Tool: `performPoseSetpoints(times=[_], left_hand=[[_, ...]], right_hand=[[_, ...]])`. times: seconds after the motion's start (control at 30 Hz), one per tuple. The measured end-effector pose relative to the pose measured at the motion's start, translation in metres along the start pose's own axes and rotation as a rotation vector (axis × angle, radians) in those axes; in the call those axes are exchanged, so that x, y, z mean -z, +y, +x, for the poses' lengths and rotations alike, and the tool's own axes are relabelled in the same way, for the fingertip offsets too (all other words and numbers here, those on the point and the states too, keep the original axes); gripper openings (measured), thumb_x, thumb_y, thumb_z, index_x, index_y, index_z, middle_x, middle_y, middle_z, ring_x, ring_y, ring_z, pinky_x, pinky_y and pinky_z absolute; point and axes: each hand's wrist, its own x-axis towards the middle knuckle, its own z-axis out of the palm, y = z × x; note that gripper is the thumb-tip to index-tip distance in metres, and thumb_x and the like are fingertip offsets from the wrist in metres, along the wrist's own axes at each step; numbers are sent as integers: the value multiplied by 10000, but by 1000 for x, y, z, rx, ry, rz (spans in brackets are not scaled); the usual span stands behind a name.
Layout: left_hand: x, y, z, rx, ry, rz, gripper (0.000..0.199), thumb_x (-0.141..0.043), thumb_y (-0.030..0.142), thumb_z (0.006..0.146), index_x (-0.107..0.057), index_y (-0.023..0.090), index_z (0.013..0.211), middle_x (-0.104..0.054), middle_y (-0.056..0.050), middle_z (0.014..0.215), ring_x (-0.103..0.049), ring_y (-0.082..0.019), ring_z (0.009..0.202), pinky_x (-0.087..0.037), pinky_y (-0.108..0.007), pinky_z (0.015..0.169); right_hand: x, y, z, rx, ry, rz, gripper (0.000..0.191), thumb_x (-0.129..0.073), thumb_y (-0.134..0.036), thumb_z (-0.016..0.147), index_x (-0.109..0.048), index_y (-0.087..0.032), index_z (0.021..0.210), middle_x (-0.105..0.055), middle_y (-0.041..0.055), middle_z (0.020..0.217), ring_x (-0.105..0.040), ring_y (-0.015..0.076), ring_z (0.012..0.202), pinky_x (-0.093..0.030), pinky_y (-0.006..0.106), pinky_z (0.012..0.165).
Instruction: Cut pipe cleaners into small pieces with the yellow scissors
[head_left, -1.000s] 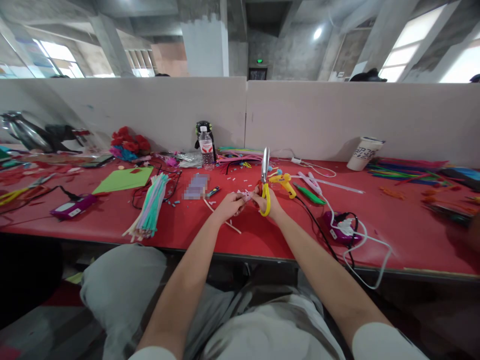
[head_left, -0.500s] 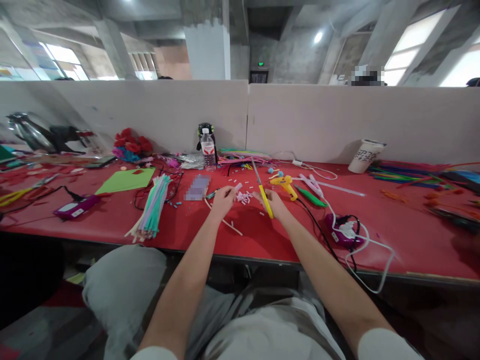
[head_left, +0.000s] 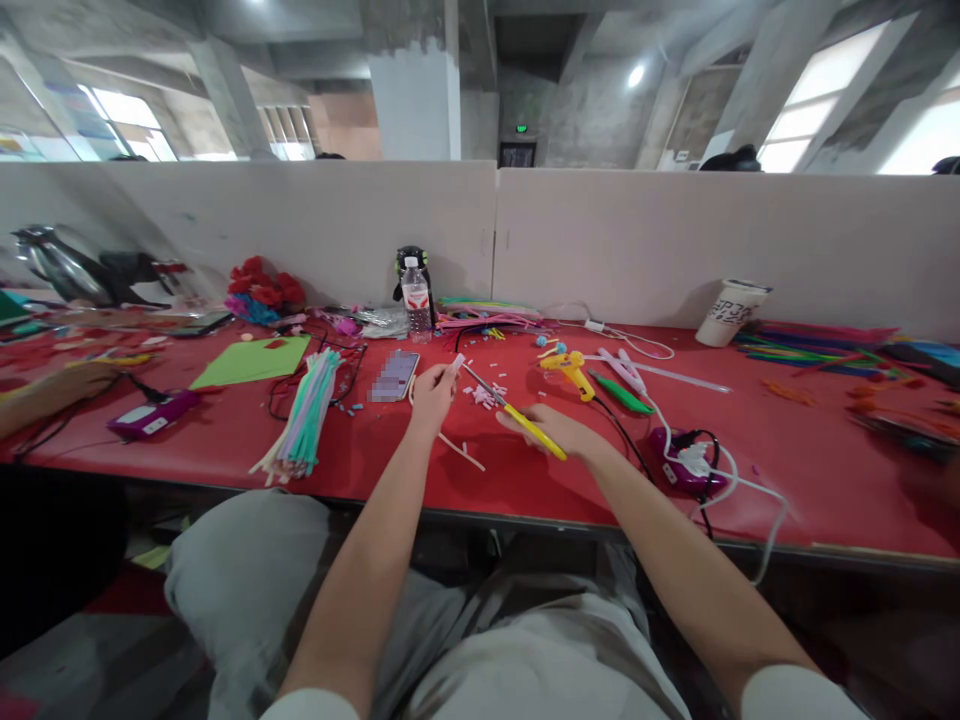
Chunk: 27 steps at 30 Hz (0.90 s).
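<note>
My left hand (head_left: 435, 397) is closed, with a short pale pink strip (head_left: 458, 362) pinched at its fingertips. In my right hand (head_left: 555, 428) is a pair of scissors with yellow handles (head_left: 534, 430). Their blades slant up and left, the tips close to the pink strip. Whether the tips touch it I cannot tell. Small cut pink pieces (head_left: 482, 396) lie scattered on the red table (head_left: 510, 480) between my hands. A thin cream-coloured stem (head_left: 461, 453) rests below my left hand, and a phone (head_left: 395, 377) lies to its left.
A yellow glue gun (head_left: 570, 372), a green tool (head_left: 621, 394) and a purple power strip (head_left: 686, 465) with cables lie right. Left are a bundle of pastel stems (head_left: 307, 410) and green paper (head_left: 251, 362). A water bottle (head_left: 416, 300) stands behind. A co-worker's hand (head_left: 86, 380) rests far left.
My left hand has moved slightly left with the pink strip. My right hand has lowered, and the scissors have tilted further left. A co-worker's arm has come in at the far left.
</note>
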Motion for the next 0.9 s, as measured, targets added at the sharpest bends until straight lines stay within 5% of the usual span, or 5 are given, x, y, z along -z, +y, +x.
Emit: performPoseSetpoints(times=[0.33, 0.6, 0.9], left_hand=[[-6, 2, -7, -15, -128, 167, 369, -575, 396, 855, -487, 175, 574, -426, 34, 471, -376, -86, 449, -276, -226, 465], [-14, 3, -13, 45, -293, 64, 379, -587, 430, 840, -464, 180, 583, -393, 49, 460, -320, -70, 413, -241, -218, 441], [-22, 2, -17, 206, -325, 15, 291, -624, 391, 791, -541, 160, 635, -364, 55, 485, -285, -59, 388, -184, -212, 403]], right_hand=[[-10, -12, -2, -19, 45, 56, 542, -629, -702, 721, -505, -187, 605, -454, -41, 474, -378, 85, 441, -243, 231, 420], [-13, -7, -17, -81, -10, 195, 585, -646, -750, 685, -485, -200, 567, -480, -22, 433, -461, 112, 382, -339, 236, 378], [2, -13, -23, -39, -25, -25, 588, -632, -721, 729, -527, -186, 508, -516, 26, 395, -489, 126, 356, -341, 252, 413]])
